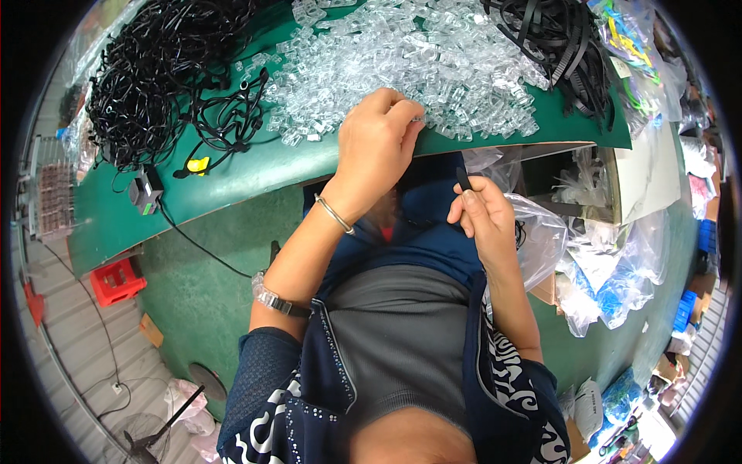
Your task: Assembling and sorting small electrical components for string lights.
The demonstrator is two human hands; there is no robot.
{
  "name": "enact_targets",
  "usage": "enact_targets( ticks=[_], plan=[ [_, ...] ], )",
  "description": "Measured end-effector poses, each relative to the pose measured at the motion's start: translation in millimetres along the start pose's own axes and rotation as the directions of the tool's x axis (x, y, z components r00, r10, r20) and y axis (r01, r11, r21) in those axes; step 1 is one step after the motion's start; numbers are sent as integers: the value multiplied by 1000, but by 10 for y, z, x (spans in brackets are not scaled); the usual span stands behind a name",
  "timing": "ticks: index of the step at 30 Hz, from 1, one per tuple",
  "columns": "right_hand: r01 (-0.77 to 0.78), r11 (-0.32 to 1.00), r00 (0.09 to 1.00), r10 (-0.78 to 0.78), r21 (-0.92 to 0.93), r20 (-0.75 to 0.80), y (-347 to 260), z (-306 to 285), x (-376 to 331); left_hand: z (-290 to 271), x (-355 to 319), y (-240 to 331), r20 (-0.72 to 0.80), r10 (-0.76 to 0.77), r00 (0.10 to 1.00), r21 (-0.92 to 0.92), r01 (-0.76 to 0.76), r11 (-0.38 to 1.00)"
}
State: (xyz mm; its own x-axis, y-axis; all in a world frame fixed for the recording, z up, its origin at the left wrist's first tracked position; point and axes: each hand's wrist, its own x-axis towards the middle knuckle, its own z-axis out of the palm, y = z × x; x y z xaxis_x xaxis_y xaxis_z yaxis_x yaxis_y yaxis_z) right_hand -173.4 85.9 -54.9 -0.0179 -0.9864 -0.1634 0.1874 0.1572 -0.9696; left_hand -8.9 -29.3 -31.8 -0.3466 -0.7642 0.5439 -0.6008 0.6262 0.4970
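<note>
My left hand [377,143] is at the near edge of a heap of small clear plastic pieces [402,62] on the green table. Its thumb and forefinger are pinched together, and a small clear plastic piece [417,119] shows at their tips, partly hidden. My right hand [485,213] is lower and to the right, above my lap. Between its thumb and fingers it grips a flat black strap [463,179], whose short end sticks up; the rest is hidden by the hand.
A tangled pile of black cords [147,85] covers the table's left side. Black straps [568,54] lie at the far right. A small black box [145,190] with a cable sits at the left edge. Clear plastic bags [610,263] hang at right; a red stool [117,281] stands on the left.
</note>
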Motion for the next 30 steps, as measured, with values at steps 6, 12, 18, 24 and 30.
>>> enact_targets(
  ticks=[6,12,18,24,30],
  plan=[
    [209,956,976,-218,-207,-18,-77,88,24,-259,-165,113,324,-375,869,-614,494,616],
    [165,973,985,-171,-163,-28,-321,286,-58,-404,-423,268,629,-311,712,-776,591,-218],
    [209,952,978,-208,-223,29,-337,367,-70,-395,-538,347,598,-325,733,-800,518,-302],
    [230,942,972,-235,-244,12,-362,437,-107,-417,-581,372,613,-337,715,-785,500,-367],
    [212,938,976,-219,-273,6,-353,496,-107,-428,-629,424,589,-379,714,-808,517,-281]
  ],
)
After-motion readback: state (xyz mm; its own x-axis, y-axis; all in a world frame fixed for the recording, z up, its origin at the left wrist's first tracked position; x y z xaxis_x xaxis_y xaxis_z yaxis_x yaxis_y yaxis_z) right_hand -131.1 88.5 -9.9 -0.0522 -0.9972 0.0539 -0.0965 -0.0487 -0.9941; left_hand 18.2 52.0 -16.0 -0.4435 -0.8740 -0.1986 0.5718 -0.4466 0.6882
